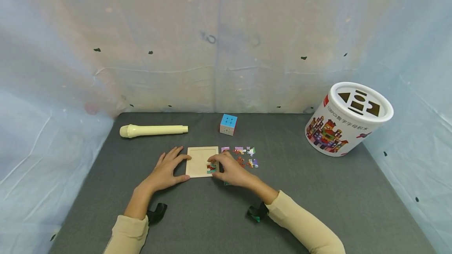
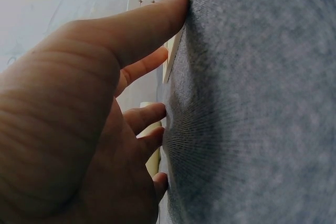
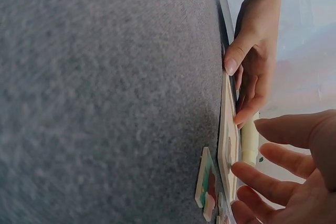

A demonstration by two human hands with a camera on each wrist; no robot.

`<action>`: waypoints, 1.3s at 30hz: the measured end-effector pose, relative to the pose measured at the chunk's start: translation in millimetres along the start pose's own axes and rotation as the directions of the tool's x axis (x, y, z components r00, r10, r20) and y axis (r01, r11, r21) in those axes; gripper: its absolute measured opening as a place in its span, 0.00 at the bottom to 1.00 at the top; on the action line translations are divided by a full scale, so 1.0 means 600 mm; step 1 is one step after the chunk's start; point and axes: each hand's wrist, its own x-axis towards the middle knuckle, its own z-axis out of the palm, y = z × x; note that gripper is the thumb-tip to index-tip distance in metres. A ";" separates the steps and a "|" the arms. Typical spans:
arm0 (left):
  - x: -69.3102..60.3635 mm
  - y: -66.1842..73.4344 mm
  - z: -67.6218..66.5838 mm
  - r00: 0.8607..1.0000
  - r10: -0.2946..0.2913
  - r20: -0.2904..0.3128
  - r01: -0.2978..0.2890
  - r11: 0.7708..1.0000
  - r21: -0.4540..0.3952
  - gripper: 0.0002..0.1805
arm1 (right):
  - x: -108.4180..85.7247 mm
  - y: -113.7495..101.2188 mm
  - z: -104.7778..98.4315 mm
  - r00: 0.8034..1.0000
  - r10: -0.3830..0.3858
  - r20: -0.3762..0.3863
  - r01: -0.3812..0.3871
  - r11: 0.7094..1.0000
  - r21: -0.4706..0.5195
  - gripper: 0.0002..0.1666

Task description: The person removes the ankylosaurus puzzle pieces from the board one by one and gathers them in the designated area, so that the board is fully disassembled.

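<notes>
A pale wooden puzzle tray [image 1: 197, 162] lies flat on the grey table, with one colourful jigsaw piece [image 1: 211, 168] in its lower right corner. My left hand [image 1: 165, 172] touches the tray's left edge with thumb and index finger, its other fingers spread on the cloth. Over the tray's right edge is my right hand [image 1: 231, 171], thumb and fingers apart around the corner piece. In the right wrist view nothing is pinched between those fingers. Several loose jigsaw pieces [image 1: 251, 151] lie right of the tray, some partly hidden by the right hand. Another loose piece [image 3: 206, 179] lies beside the tray's near right corner.
Behind the tray stands a blue-topped puzzle cube [image 1: 228, 123]. A pale yellow toy microphone [image 1: 154, 130] lies at the back left. At the back right is a large white block bucket [image 1: 347, 120] with a holed lid. Pale plastic sheeting [image 1: 219, 50] surrounds the table.
</notes>
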 end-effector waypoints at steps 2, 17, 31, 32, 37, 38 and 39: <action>0.000 0.000 -0.001 1.000 0.000 0.000 0.000 1.000 -0.001 0.34 | 0.000 -0.001 0.000 1.000 -0.005 -0.003 0.005 1.000 -0.002 0.24; -0.001 0.001 -0.002 1.000 0.002 -0.006 -0.002 1.000 0.008 0.33 | 0.007 -0.001 0.006 0.999 -0.039 -0.028 0.041 0.998 0.055 0.20; 0.000 0.003 -0.003 1.000 -0.011 0.001 0.011 1.000 0.011 0.33 | 0.017 -0.004 0.016 0.996 -0.069 -0.052 0.064 0.992 -0.107 0.17; 0.000 0.004 -0.003 1.000 -0.011 0.002 0.011 1.000 0.011 0.33 | 0.019 -0.005 0.017 0.995 -0.077 -0.060 0.069 0.991 -0.119 0.17; -0.001 0.006 -0.005 1.000 -0.002 -0.003 0.002 1.000 0.004 0.33 | 0.028 -0.008 0.019 0.991 -0.104 -0.086 0.089 0.981 -0.171 0.14; -0.002 0.006 -0.005 1.000 0.005 -0.009 -0.005 1.000 0.004 0.33 | 0.029 -0.009 0.020 0.990 -0.106 -0.089 0.089 0.980 -0.178 0.14; -0.002 0.006 -0.005 1.000 0.009 -0.014 -0.009 1.000 0.003 0.33 | 0.030 -0.010 0.020 0.990 -0.105 -0.090 0.087 0.979 -0.181 0.14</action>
